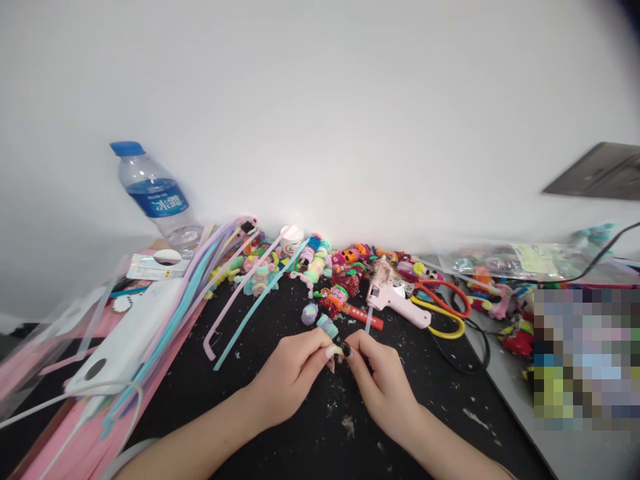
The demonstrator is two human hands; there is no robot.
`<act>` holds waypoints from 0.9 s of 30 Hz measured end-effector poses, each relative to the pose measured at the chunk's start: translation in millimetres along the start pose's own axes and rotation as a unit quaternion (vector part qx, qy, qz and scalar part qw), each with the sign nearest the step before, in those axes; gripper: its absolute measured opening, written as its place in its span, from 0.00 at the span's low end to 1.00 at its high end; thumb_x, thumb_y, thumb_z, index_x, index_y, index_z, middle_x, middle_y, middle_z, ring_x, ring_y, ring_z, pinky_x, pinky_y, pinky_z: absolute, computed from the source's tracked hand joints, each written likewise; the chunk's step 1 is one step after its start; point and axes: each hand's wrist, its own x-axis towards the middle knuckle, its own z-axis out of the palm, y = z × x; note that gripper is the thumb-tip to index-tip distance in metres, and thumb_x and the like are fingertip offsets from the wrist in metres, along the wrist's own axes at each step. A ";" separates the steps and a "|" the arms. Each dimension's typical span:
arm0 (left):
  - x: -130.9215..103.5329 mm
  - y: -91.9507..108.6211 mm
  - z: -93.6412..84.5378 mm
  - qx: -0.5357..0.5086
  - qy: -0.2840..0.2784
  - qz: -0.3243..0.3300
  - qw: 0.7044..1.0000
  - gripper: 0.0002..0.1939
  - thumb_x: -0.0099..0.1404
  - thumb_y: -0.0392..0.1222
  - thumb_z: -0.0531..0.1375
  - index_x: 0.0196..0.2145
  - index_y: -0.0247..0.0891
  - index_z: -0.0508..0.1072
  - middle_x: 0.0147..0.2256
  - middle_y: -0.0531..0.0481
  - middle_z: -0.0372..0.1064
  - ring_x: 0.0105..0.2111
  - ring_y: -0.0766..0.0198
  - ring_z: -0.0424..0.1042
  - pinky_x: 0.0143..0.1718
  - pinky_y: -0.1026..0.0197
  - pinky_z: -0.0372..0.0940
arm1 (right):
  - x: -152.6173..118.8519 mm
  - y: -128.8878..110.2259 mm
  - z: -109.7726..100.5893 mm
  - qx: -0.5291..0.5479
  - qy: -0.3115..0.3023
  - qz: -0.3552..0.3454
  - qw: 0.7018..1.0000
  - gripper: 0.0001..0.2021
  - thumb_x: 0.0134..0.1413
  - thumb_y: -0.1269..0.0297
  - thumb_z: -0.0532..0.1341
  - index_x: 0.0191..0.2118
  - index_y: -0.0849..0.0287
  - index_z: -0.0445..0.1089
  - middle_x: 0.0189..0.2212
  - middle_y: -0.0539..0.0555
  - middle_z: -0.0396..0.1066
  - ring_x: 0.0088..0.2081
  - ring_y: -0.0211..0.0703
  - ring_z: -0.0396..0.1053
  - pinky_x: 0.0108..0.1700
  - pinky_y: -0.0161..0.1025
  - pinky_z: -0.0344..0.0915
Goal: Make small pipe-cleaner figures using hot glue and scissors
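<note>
Pale yellow, a small piece [339, 350] sits just below the centre of the frame, pinched between the thumb and fingers of both the left hand [295, 365] and the right hand [379, 375]; the fingertips hide most of it. Just above them lies a striped fuzzy roll [327, 326], with a lilac pompom [309, 314] beside it. Right of centre rests a pink glue gun [400, 309]; at upper left is a blue-capped bottle [155, 193].
</note>
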 end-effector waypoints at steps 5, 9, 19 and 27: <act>-3.0 -9.6 3.0 0.095 0.013 0.034 0.995 0.10 0.66 0.36 0.47 0.29 0.37 0.64 0.25 0.53 0.62 0.25 0.67 0.62 0.29 0.65 0.55 | -2.1 -0.5 0.7 -0.031 0.000 -0.019 0.999 0.09 0.60 0.70 0.49 0.28 0.58 0.58 0.21 0.47 0.59 0.22 0.35 0.57 0.25 0.31 0.54; -2.6 -7.0 0.1 0.119 -0.001 0.043 0.992 0.10 0.66 0.38 0.48 0.29 0.37 0.65 0.26 0.52 0.63 0.26 0.66 0.62 0.30 0.64 0.55 | -2.8 1.1 -0.2 -0.053 -0.008 -0.022 0.998 0.09 0.60 0.70 0.49 0.29 0.58 0.59 0.21 0.47 0.60 0.22 0.36 0.58 0.25 0.32 0.54; -0.5 -1.4 0.8 -0.115 -0.064 -0.034 0.991 0.16 0.69 0.45 0.44 0.27 0.36 0.62 0.18 0.59 0.53 0.18 0.70 0.56 0.24 0.66 0.54 | -3.0 -0.1 -1.0 0.003 -0.031 -0.033 0.999 0.10 0.61 0.71 0.48 0.30 0.58 0.61 0.23 0.49 0.65 0.24 0.36 0.62 0.27 0.33 0.58; -0.1 -0.8 3.4 -0.068 -0.045 -0.018 0.997 0.16 0.67 0.43 0.49 0.23 0.36 0.60 0.20 0.57 0.55 0.21 0.70 0.56 0.26 0.66 0.52 | -2.7 -2.8 -0.6 0.029 -0.050 -0.028 0.998 0.10 0.61 0.69 0.48 0.30 0.58 0.61 0.24 0.50 0.65 0.24 0.37 0.63 0.27 0.33 0.58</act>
